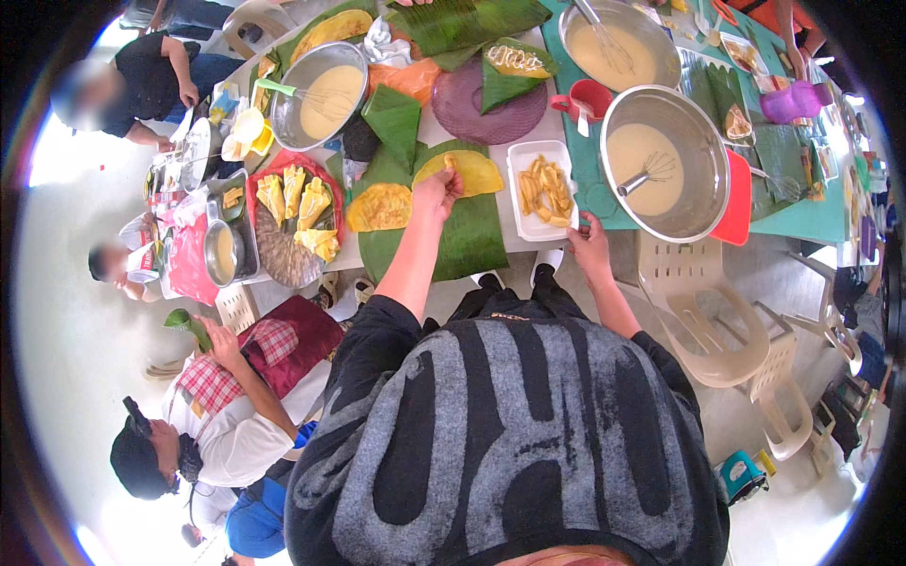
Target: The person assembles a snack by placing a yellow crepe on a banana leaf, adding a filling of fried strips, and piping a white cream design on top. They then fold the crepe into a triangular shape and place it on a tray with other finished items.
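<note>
My left hand (437,195) is closed in a pinch over a yellow pancake (481,170), with a small yellow-brown strip of food (450,162) at its fingertips. That pancake and another folded, browned pancake (379,208) lie on green banana leaves (429,247) at the table's near edge. To the right sits a white foam tray (520,224) filled with yellow-brown food strips (545,189). My right hand (591,247) grips the tray's near right corner between thumb and fingers.
Steel bowls of pale batter with whisks stand right (694,118), far right (578,33) and left (283,90). A purple glass plate (444,104), a red measuring cup (587,96) and a plate of wrapped yellow rolls (294,269) are near. Beige chairs (708,302) and people surround the table.
</note>
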The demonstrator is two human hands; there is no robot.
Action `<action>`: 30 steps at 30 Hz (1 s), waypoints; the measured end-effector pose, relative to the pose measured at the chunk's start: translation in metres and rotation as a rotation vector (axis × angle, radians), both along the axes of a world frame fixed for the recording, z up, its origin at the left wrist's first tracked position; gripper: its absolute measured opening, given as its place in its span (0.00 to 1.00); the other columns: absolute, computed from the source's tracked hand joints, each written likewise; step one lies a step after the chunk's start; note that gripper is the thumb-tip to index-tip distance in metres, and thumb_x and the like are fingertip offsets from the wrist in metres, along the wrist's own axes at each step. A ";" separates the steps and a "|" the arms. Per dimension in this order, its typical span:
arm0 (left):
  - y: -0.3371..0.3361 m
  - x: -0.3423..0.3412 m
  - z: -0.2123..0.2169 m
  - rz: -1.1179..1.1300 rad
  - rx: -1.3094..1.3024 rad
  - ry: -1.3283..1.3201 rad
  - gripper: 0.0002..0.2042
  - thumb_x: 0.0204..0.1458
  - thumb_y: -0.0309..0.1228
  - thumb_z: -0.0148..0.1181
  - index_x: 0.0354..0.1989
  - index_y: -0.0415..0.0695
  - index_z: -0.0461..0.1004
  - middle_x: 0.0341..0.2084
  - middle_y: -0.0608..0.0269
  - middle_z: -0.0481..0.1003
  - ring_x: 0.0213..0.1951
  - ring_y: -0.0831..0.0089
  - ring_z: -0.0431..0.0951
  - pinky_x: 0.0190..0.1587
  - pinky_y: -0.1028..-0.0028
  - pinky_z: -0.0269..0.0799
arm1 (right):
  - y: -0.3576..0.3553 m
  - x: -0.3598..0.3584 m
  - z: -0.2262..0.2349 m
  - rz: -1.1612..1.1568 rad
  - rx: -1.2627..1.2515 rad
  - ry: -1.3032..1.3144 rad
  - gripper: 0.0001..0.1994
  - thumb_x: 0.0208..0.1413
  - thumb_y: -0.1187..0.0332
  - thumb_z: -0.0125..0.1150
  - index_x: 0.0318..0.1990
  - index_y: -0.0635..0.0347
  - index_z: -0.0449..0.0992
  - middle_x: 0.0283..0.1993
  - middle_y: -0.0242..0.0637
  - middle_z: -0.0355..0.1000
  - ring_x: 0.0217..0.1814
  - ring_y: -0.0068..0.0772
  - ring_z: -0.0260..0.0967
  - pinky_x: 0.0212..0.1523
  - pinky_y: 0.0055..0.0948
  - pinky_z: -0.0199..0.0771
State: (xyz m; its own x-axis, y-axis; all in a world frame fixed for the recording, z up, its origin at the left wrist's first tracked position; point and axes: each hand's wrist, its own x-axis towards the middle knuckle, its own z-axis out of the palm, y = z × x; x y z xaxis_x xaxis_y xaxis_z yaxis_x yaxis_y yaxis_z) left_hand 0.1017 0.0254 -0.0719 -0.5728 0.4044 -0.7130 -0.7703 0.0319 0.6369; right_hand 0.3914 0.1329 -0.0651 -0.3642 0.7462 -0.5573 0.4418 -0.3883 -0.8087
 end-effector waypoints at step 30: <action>0.040 0.111 0.069 -1.293 -0.187 1.636 0.10 0.40 0.28 0.61 0.34 0.45 0.77 0.32 0.58 0.69 0.39 0.59 0.69 0.42 0.64 0.66 | 0.004 0.006 -0.021 -0.003 0.040 0.089 0.19 0.48 0.72 0.59 0.49 0.62 0.66 0.26 0.35 0.71 0.25 0.24 0.69 0.27 0.25 0.69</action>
State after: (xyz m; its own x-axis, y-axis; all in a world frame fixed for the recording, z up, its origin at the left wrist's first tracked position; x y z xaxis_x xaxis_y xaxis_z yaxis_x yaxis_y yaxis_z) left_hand 0.2123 0.0657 -0.0031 -0.0887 0.9954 -0.0351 0.8732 0.0947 0.4781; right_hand 0.3973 0.1372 -0.0864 -0.4091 0.7680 -0.4928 0.3663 -0.3564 -0.8595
